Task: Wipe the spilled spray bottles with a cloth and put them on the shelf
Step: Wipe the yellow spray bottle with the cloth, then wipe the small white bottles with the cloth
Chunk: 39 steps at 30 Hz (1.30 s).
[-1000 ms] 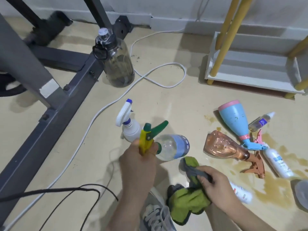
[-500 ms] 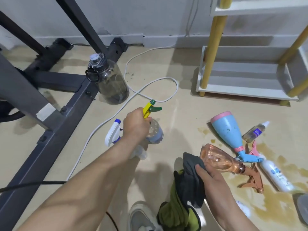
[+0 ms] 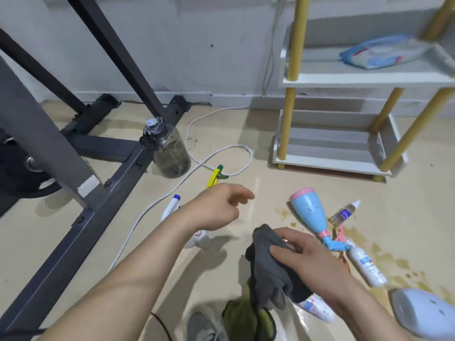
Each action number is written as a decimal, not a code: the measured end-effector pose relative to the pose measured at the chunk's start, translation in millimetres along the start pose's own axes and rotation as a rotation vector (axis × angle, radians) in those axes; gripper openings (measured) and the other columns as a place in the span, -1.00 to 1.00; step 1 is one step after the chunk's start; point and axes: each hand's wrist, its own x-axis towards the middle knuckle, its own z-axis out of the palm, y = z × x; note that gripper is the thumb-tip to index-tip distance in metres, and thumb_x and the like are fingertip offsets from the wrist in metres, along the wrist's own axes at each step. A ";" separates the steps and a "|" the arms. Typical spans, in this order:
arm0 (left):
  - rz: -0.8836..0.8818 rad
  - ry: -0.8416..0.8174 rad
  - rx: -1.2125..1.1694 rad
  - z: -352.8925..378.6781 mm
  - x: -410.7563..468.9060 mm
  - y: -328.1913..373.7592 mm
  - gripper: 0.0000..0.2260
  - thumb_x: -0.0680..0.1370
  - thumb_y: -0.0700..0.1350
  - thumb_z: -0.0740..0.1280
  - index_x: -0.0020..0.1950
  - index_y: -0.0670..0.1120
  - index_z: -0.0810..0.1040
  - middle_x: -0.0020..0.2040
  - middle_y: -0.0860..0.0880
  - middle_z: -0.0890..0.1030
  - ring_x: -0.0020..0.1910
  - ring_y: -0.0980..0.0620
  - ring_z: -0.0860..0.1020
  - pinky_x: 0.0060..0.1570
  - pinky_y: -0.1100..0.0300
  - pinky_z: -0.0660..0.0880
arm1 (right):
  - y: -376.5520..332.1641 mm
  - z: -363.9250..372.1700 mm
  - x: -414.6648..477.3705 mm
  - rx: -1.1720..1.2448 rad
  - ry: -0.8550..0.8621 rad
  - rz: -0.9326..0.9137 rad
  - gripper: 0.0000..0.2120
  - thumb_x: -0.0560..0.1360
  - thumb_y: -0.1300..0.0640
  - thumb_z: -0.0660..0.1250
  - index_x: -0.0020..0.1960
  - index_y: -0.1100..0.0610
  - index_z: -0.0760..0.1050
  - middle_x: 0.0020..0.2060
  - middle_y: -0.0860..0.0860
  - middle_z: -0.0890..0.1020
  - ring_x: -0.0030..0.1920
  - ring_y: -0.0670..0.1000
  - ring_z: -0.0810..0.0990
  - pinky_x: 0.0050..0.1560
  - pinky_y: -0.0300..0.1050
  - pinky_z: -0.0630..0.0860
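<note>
While the right hand [image 3: 304, 257] is gripping the grey cloth [image 3: 268, 269] just below the middle of the frame, fingers curled over its bunched top, the cloth's green part is hanging toward the bottom edge beside a shoe [image 3: 202, 326]. The left hand [image 3: 216, 207] is hovering at centre with its fingers loosely bent. A yellow-and-green trigger head [image 3: 216, 174] is poking out just above it, but I cannot tell whether the hand is holding that sprayer or only passing in front of it.

Right of the cloth, a blue bottle [image 3: 312, 212], a small clear bottle [image 3: 344, 214] and a white bottle [image 3: 366, 264] are lying on their sides at the edge of the brown spill [image 3: 394, 257]. A white-and-blue sprayer [image 3: 172, 207] is showing left of the left wrist. The shelf [image 3: 344, 78] is standing at upper right, with a packet [image 3: 384, 51] lying on its middle board.

The person seems to be moving on to wiping the next bottle. It should go best if the free hand is steadying the bottle by its neck while a dry fold of cloth is working round the body, base and trigger. Each wiped bottle is best going straight to the shelf, upright, rather than back near the puddle.
</note>
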 end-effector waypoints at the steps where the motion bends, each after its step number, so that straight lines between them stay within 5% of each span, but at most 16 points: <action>1: 0.050 -0.174 0.014 -0.6 -22.3 18.4 -0.51 0.47 -0.30 0.23 0.28 0.18 0.51 0.29 0.14 0.54 0.25 0.15 0.48 0.25 0.16 0.44 | -19.1 -5.1 -15.9 0.041 -0.042 -0.029 -0.79 0.57 0.31 0.27 0.01 0.11 0.64 -0.14 0.11 0.70 -0.14 -0.02 0.63 -0.10 -0.20 0.49; 3: 0.151 -0.308 0.158 -3.2 -61.5 51.3 -0.65 0.48 -0.18 0.31 0.20 0.14 0.56 0.16 0.16 0.60 0.19 0.14 0.52 0.22 0.15 0.46 | -53.9 -14.9 -49.5 0.087 -0.105 -0.097 -0.81 0.57 0.36 0.26 0.05 0.20 0.63 -0.17 0.11 0.70 -0.16 -0.04 0.62 -0.15 -0.25 0.52; 7: 0.257 -0.133 0.298 -25.4 -129.9 110.5 -0.86 0.54 -0.02 0.38 -0.08 -0.09 0.60 -0.23 -0.03 0.61 -0.23 0.05 0.52 -0.15 0.10 0.50 | -104.7 -43.9 -122.2 0.075 -0.083 -0.262 -0.84 0.54 0.38 0.30 0.06 0.28 0.61 -0.09 0.26 0.68 -0.12 0.08 0.61 -0.04 -0.06 0.50; 12: 0.329 -0.051 -0.222 -21.5 -216.6 186.7 -0.84 0.65 -0.16 0.23 -0.11 -0.16 0.46 -0.48 0.17 0.46 -0.56 0.26 0.41 -0.55 0.47 0.30 | -119.7 -99.8 -213.4 -0.260 0.061 -0.282 -0.83 0.48 0.32 0.41 -0.06 0.08 0.68 -0.13 0.08 0.74 -0.13 0.00 0.67 -0.02 -0.06 0.57; 15: 0.430 -0.030 -0.554 5.8 -238.4 221.8 -0.86 0.64 -0.18 0.23 -0.11 -0.13 0.48 -0.39 0.07 0.53 -0.45 0.20 0.48 -0.43 0.36 0.40 | -111.5 -128.9 -260.1 -0.204 0.178 -0.309 -0.86 0.40 0.28 0.50 -0.04 0.19 0.65 -0.13 0.11 0.72 -0.14 0.00 0.64 -0.01 -0.02 0.55; 18: 0.472 0.027 -0.848 35.4 -238.1 246.1 -0.93 0.61 -0.20 0.24 0.00 -0.11 0.50 -0.22 -0.05 0.55 -0.29 0.09 0.52 -0.27 0.26 0.48 | -106.3 -148.9 -292.2 0.242 0.214 -0.398 -0.69 0.35 0.31 0.43 0.09 0.23 0.58 -0.12 0.07 0.71 -0.15 0.00 0.67 -0.14 -0.17 0.59; 21: 0.467 -0.013 -1.084 63.0 -230.6 260.0 -0.80 0.55 -0.28 0.30 0.09 -0.01 0.54 -0.06 -0.18 0.56 -0.22 -0.04 0.56 -0.25 0.19 0.57 | -91.3 -162.1 -295.2 0.514 0.492 -0.373 -0.63 0.46 0.39 0.36 0.18 0.09 0.48 -0.19 0.02 0.65 -0.28 -0.03 0.62 -0.30 -0.20 0.57; 23: 0.501 -0.101 -0.757 76.6 -224.9 257.1 -0.71 0.45 -0.31 0.44 0.07 0.03 0.59 0.00 -0.07 0.61 -0.12 -0.01 0.58 -0.20 0.22 0.57 | -77.4 -169.9 -288.9 0.533 0.710 -0.271 -0.63 0.47 0.37 0.37 0.17 0.03 0.44 -0.27 0.03 0.60 -0.38 -0.04 0.55 -0.44 -0.29 0.47; 25: 0.528 -0.169 -0.090 101.4 -216.8 253.9 -0.55 0.38 -0.28 0.53 0.17 0.11 0.58 0.09 0.20 0.59 0.02 0.19 0.57 -0.04 0.33 0.52 | -61.1 -186.3 -291.6 0.558 0.865 -0.201 -0.71 0.47 0.34 0.34 0.08 0.04 0.42 -0.30 0.04 0.53 -0.39 -0.02 0.46 -0.48 -0.27 0.37; 27: 0.634 -0.081 0.280 140.5 -205.1 247.5 -0.43 0.35 -0.27 0.51 0.25 0.18 0.48 0.16 0.29 0.51 0.13 0.28 0.50 0.12 0.37 0.43 | -48.1 -202.5 -296.9 0.469 0.962 -0.162 -0.77 0.43 0.31 0.33 -0.04 0.02 0.43 -0.30 0.03 0.50 -0.38 -0.01 0.42 -0.46 -0.24 0.31; 30: 0.695 0.196 0.446 192.4 -190.0 241.4 -0.56 0.42 -0.19 0.41 0.17 0.17 0.36 0.02 0.11 0.54 0.07 0.02 0.51 0.05 0.09 0.46 | -28.4 -220.5 -302.1 0.415 1.018 -0.101 -0.79 0.38 0.32 0.33 -0.15 0.03 0.42 -0.32 0.02 0.49 -0.37 0.02 0.42 -0.56 -0.33 0.26; 33: 0.598 0.247 0.331 211.7 -178.4 244.6 -0.89 0.50 -0.02 0.40 -0.01 0.11 0.53 -0.30 0.16 0.50 -0.19 0.07 0.49 -0.20 0.17 0.40 | 0.6 -245.3 -304.1 0.301 1.100 0.040 -0.74 0.25 0.15 0.34 -0.08 0.00 0.41 -0.07 0.05 0.57 -0.08 0.13 0.57 -0.17 -0.13 0.52; 34: 0.540 0.218 0.198 215.8 -175.7 248.7 -0.95 0.50 0.01 0.42 -0.12 0.07 0.59 -0.39 0.17 0.49 -0.28 0.11 0.46 -0.28 0.22 0.35 | 10.5 -251.4 -306.2 0.159 1.112 0.149 -0.65 0.26 0.09 0.34 0.04 -0.02 0.40 0.07 0.06 0.52 0.05 0.16 0.55 0.02 -0.03 0.55; 36: 0.423 0.134 -0.055 228.5 -169.8 259.1 -0.73 0.50 0.06 0.42 -0.28 -0.10 0.60 -0.48 0.14 0.41 -0.40 0.13 0.37 -0.36 0.24 0.27 | 23.1 -253.0 -309.8 -0.093 1.055 0.233 -0.57 0.37 0.04 0.38 0.21 -0.05 0.37 0.20 0.08 0.40 0.20 0.14 0.45 0.19 0.06 0.48; 39: 0.320 -0.042 -0.346 250.3 -162.5 276.0 -0.46 0.45 0.21 0.39 -0.22 -0.31 0.52 -0.36 -0.07 0.42 -0.35 0.05 0.38 -0.27 0.15 0.28 | 36.9 -225.7 -306.6 -0.091 0.516 0.084 -0.73 0.50 0.01 0.43 0.18 -0.05 0.50 0.12 -0.03 0.56 0.06 -0.07 0.58 -0.06 -0.22 0.46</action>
